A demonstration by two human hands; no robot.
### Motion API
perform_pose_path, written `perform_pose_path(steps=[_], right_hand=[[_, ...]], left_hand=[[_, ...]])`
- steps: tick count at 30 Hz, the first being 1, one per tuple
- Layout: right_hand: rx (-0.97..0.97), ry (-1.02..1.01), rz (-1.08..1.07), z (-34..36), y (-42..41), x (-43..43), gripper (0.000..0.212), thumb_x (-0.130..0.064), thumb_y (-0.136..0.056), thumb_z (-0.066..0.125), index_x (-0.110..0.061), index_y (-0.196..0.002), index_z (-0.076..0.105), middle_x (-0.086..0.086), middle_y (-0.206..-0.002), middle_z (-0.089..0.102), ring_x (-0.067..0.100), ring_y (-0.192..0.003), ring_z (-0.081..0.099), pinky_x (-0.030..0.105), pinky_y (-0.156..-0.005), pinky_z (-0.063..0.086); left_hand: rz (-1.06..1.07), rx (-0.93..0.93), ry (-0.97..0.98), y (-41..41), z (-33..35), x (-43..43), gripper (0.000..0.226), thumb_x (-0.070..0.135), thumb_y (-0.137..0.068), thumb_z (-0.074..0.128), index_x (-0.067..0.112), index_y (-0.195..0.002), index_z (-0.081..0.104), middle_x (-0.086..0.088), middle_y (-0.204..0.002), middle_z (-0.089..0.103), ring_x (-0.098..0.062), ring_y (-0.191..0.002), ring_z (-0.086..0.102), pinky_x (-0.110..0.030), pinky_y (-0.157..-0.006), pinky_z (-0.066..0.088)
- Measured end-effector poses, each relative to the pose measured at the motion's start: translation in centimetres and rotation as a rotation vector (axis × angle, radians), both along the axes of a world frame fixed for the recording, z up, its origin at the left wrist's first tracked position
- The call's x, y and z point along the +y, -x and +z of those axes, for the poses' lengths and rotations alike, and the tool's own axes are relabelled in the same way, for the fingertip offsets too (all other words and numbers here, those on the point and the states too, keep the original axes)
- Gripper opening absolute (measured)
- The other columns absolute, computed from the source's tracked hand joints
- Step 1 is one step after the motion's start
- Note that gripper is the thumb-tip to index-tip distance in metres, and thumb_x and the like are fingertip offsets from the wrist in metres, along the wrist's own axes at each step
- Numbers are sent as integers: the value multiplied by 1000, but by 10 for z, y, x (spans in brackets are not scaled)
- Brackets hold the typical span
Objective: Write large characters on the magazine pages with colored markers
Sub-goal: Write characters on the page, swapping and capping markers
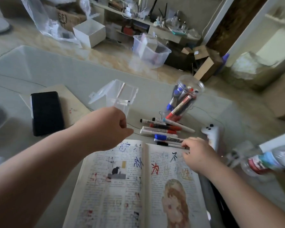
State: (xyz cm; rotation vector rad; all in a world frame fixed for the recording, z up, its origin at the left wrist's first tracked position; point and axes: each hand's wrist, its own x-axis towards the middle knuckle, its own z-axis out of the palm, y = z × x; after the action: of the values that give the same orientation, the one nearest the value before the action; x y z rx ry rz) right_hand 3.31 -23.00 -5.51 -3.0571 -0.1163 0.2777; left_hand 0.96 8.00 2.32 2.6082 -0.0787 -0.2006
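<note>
An open magazine lies in front of me, with large characters in blue, black, red and yellow on both pages. Several markers lie loose just beyond its top edge. My right hand is at the top of the right page, and its fingertips pinch the end of a black marker lying there. My left hand hovers above the top left corner of the magazine. Its fingers are curled and nothing shows in them.
A clear plastic box with an open lid stands just beyond my left hand. A tilted clear jar holds more markers. A black phone lies on the left. A white controller and a plastic bottle are on the right.
</note>
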Motion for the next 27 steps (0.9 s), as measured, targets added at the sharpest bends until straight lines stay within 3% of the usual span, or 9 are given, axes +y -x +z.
perform_pose_path(steps=[4, 7, 10, 13, 16, 22, 25, 27], right_hand=[[43, 39, 28, 2, -3, -2, 21, -18, -87, 55, -28, -103, 63, -9, -107, 56, 17, -108, 50, 34, -88, 47], [72, 111, 66, 4, -9, 1, 13, -18, -88, 54, -28, -96, 58, -6, -107, 53, 18, -109, 49, 33, -86, 46], [108, 161, 86, 3, -14, 4, 14, -18, -85, 55, -31, -91, 54, -5, -107, 52, 20, -111, 52, 34, -89, 46], [100, 140, 94, 11, -12, 6, 7, -22, -86, 57, -29, -85, 56, -7, -102, 51, 19, -105, 53, 33, -83, 45], [38, 48, 81, 24, 2, 5, 8, -25, -86, 56, -27, -79, 58, -10, -93, 55, 16, -97, 54, 32, -74, 44], [-133, -129, 153, 63, 56, 3, 14, -29, -89, 65, -27, -76, 61, -14, -77, 56, 8, -87, 48, 37, -74, 49], [-131, -333, 170, 81, 86, 5, 10, -26, -86, 72, -26, -78, 67, -12, -74, 61, 8, -77, 55, 32, -68, 48], [-109, -565, 88, 83, 96, 3, 10, -26, -86, 76, -28, -77, 71, -11, -72, 66, 10, -67, 58, 27, -61, 48]], left_hand=[[-216, 124, -140, 6, -10, -15, 22, 55, -90, 63, 34, -91, 62, 16, -83, 59, -1, -70, 52, -22, -59, 38], [-359, 254, -211, 10, -22, -28, 31, 59, -90, 60, 39, -115, 60, 20, -96, 56, -3, -79, 53, -25, -70, 42], [-415, 314, -268, 15, -29, -38, 35, 59, -90, 59, 42, -120, 58, 21, -106, 60, -5, -83, 55, -28, -78, 46], [-402, 295, -259, 14, -31, -41, 33, 59, -90, 60, 41, -118, 59, 20, -108, 60, -5, -78, 55, -29, -76, 46], [-397, 205, -204, 12, -29, -43, 36, 58, -90, 60, 40, -121, 57, 20, -110, 62, -1, -71, 57, -27, -77, 50], [-474, -15, -11, 23, -29, -59, 56, 61, -91, 57, 45, -142, 37, 28, -131, 44, 4, -108, 47, -18, -86, 38], [-522, -39, 44, 30, -30, -66, 53, 58, -93, 56, 45, -142, 41, 28, -134, 44, 4, -112, 47, -19, -93, 42], [-536, -46, 42, 32, -32, -70, 43, 55, -94, 56, 46, -136, 48, 26, -123, 48, 2, -104, 51, -24, -91, 47]])
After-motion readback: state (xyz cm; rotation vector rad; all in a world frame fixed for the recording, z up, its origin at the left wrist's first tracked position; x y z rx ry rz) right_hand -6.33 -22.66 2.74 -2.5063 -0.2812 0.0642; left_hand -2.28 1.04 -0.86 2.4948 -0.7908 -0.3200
